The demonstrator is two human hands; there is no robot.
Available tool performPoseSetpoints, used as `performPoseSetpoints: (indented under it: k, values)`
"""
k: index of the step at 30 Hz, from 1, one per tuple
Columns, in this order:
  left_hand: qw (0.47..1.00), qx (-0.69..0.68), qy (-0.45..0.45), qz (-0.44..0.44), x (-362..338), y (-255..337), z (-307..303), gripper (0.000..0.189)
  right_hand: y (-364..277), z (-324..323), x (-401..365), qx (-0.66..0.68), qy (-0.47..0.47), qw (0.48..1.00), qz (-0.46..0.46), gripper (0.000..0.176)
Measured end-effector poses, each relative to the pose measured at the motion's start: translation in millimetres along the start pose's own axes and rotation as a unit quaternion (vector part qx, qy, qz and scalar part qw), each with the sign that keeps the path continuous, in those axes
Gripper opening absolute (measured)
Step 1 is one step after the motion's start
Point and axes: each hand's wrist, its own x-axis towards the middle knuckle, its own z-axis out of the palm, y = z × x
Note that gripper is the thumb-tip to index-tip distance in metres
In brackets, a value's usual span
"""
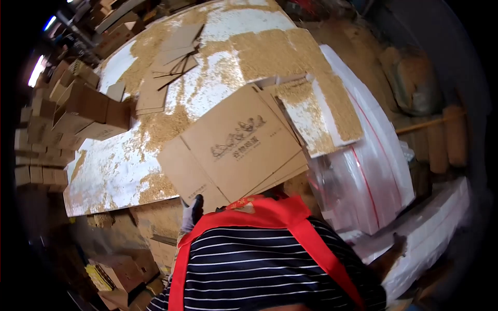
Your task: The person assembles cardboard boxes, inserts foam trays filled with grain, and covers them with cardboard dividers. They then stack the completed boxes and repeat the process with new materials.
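A stack of flattened cardboard boxes, printed with a line drawing and characters, lies tilted in front of my chest and over the table's near edge. My left hand, in a pale glove with dark fingertips, grips the lower left edge of the top box; some of its fingers are hidden beneath. I cannot make out my right hand anywhere in the view. Just beyond the stack, a white-walled tray or frame holds some tan grains.
Tan grains are spread over the white table. More flat cardboard lies on it, with an open box at the left. Cartons are stacked farther left. Clear plastic bags with red lines hang at the right.
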Motion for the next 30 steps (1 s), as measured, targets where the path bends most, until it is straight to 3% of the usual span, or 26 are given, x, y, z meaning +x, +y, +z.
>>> performPoseSetpoints:
  k: [2, 3, 4, 6, 8, 9, 10, 12, 13, 15, 16, 18, 19, 20, 21, 22, 24, 26, 27, 28, 30]
  values:
    - [0.993, 0.077, -0.013, -0.087, 5.4, 20.4, 6.0, 0.04, -57.7, 63.6, -33.9, 0.155, 0.121, 0.976, -0.097, 0.07]
    - [0.998, 0.051, -0.027, -0.041, 16.9, 8.9, -2.4, 0.037, -99.5, 84.8, -58.1, 0.239, 0.144, 0.935, -0.22, 0.064]
    - [0.998, 0.034, -0.061, -0.007, 27.3, 4.0, -11.3, 0.04, -152.1, 93.7, -94.5, 0.328, 0.16, 0.867, -0.339, 0.059]
    - [0.996, 0.037, -0.081, 0.029, 26.7, 8.2, -18.5, 0.05, -238.2, 71.3, -202.5, 0.381, 0.183, 0.743, -0.519, 0.058]
    - [0.984, 0.074, -0.092, 0.131, 16.4, 20.5, -22.0, 0.045, -290.2, 29.5, -286.9, 0.42, 0.128, 0.663, -0.606, 0.064]
    - [0.982, 0.106, -0.14, 0.067, -7.4, 53.7, -26.6, 0.043, -309.0, 13.8, -317.9, 0.455, 0.004, 0.636, -0.623, 0.07]
    - [0.981, 0.112, -0.135, 0.08, -16.2, 65.9, -33.4, 0.041, -332.3, 11.6, -333.0, 0.469, 0.008, 0.621, -0.628, 0.07]
    - [0.969, 0.155, -0.163, 0.104, -5.2, 68.5, -59.9, 0.048, -365.6, 20.2, -358.2, 0.402, -0.156, 0.605, -0.669, 0.072]
    - [0.97, 0.141, -0.167, 0.108, -3.3, 75.6, -64.9, 0.053, -366.0, 24.6, -368.3, 0.413, -0.15, 0.597, -0.672, 0.072]
    - [0.973, 0.109, -0.173, 0.106, -0.8, 88.1, -64.6, 0.068, -365.1, 36.4, -379.7, 0.279, -0.163, 0.595, -0.736, 0.072]
    - [0.971, 0.074, -0.17, 0.154, 12.0, 91.6, -61.1, 0.075, -369.0, 35.4, -386.8, 0.28, -0.156, 0.592, -0.739, 0.072]
    - [0.969, 0.062, -0.133, 0.197, 65.2, 88.1, -48.8, 0.089, -383.1, 40.2, -393.4, 0.317, -0.105, 0.681, -0.652, 0.075]
    - [0.965, 0.126, -0.078, 0.215, 82.3, 90.2, -36.6, 0.096, -419.3, 58.7, -377.6, 0.41, -0.228, 0.595, -0.653, 0.083]
    - [0.955, 0.191, -0.022, 0.225, 99.5, 92.4, -24.4, 0.104, -413.3, 45.9, -389.1, 0.402, -0.226, 0.597, -0.656, 0.083]
    - [0.92, 0.294, 0.058, 0.253, 105.1, 110.0, -7.7, 0.111, -397.6, 3.7, -416.9, 0.322, -0.05, 0.677, -0.66, 0.088]
    - [0.923, 0.282, 0.06, 0.253, 97.1, 127.1, 9.3, 0.111, -382.9, -37.5, -445.1, 0.234, 0.133, 0.723, -0.636, 0.094]
    - [0.718, 0.512, 0.095, 0.461, 66.7, 156.4, 34.9, 0.119, -359.7, -70.0, -483.6, 0.162, 0.157, 0.604, -0.764, 0.103]
    - [0.66, 0.592, -0.106, 0.45, 65.2, 129.6, 45.5, 0.123, -327.3, -54.6, -515.4, 0.106, 0.22, 0.451, -0.858, 0.107]
    - [0.62, 0.595, -0.169, 0.482, 67.4, 99.8, 41.8, 0.125, -307.6, -39.2, -525.6, 0.048, 0.205, 0.417, -0.884, 0.097]
    - [0.518, 0.657, -0.166, 0.522, 31.5, 115.9, 27.4, 0.099, -293.5, -23.0, -523.9, -0.012, 0.188, 0.38, -0.906, 0.086]
    - [0.46, 0.618, -0.064, 0.634, 52.5, 65.9, 16.7, 0.073, -311.0, 36.2, -498.9, -0.043, 0.222, 0.355, -0.907, 0.093]
